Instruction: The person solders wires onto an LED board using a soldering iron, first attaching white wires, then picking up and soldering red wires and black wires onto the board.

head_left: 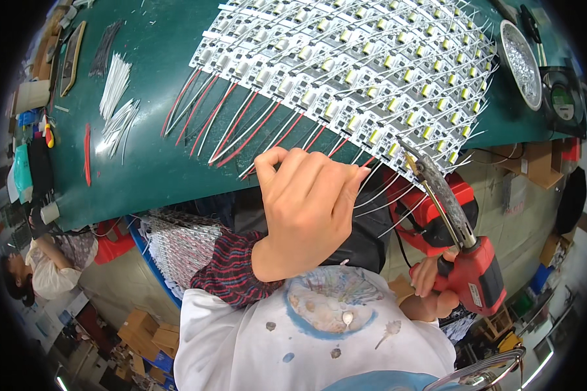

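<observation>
A large panel of small white circuit boards [293, 85] lies on the green table, each board carrying a yellowish component. Red and white wires [231, 124] hang off its near edge in a row. Over that edge is my left hand [306, 208], its fingers curled and its thumb and forefinger pinched on a thin wire. My right hand [430, 280] is wrapped round the handle of a red soldering gun [476, 277]. The gun's long metal nose reaches up to the panel's near right edge, its tip at the boards there. Part of the right hand is hidden behind the gun's grip.
Bundles of white wires [115, 85] and a few red wires [87, 155] lie on the table's left. A metal bowl [520, 65] and a dark round spool [563, 98] stand at the right. Below the table is a blue bin [151, 257] of boards; another person [52, 267] sits left.
</observation>
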`<move>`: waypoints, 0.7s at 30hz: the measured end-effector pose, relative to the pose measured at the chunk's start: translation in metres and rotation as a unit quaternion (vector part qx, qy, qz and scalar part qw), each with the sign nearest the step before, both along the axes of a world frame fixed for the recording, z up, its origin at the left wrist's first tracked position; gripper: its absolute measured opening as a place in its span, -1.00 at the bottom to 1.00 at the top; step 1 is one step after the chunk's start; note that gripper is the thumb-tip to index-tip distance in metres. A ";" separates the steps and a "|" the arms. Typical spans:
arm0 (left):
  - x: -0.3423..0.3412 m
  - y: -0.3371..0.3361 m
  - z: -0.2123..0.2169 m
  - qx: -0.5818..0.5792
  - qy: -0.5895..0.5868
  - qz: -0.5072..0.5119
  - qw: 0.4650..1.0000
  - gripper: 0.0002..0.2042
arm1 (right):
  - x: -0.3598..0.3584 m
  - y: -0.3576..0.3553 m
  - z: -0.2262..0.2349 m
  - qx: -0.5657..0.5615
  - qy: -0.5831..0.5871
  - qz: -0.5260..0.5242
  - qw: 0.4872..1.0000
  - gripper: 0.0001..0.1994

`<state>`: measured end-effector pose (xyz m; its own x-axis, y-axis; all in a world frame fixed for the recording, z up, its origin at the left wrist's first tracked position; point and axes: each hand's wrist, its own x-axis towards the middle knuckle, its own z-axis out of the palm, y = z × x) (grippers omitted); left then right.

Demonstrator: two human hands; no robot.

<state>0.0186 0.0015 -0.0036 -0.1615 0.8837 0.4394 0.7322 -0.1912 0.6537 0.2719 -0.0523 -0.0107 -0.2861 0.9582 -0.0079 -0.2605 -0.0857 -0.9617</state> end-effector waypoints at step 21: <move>0.004 0.002 -0.005 0.008 0.036 0.017 0.999 -0.83 | 0.031 0.005 -0.006 0.020 -0.098 0.173 0.980 -0.65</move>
